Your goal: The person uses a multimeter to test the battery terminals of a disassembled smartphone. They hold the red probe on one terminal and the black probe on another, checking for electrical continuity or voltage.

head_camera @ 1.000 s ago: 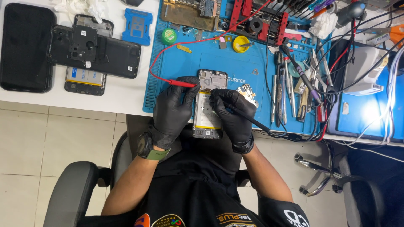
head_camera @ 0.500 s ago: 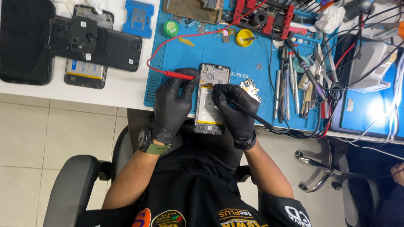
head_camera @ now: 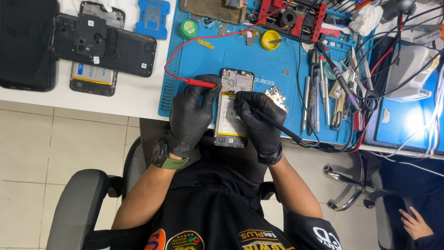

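Left hand (head_camera: pixel 192 113) pinched the red probe (head_camera: pixel 200 83), right hand (head_camera: pixel 259 119) the black probe (head_camera: pixel 277 126), both tips down on the opened phone (head_camera: pixel 232 107). Kept flat on the blue mat (head_camera: pixel 194 60) at the table edge, probably for steadiness, tools (head_camera: pixel 323 92) within reach.

Below the fingers, pale square floor tiles (head_camera: pixel 27 153) with thin grout lines spread out under the edge of a white worktop (head_camera: pixel 134 97), which runs off to the fingers' left. A grey-armed office chair (head_camera: pixel 76 208) stands on the tiles below and left of the fingers, and the chromed star base of a second chair (head_camera: pixel 351 185) sits lower right of them. Far to the right of the fingers, bright light glares off a blue surface (head_camera: pixel 407 122).
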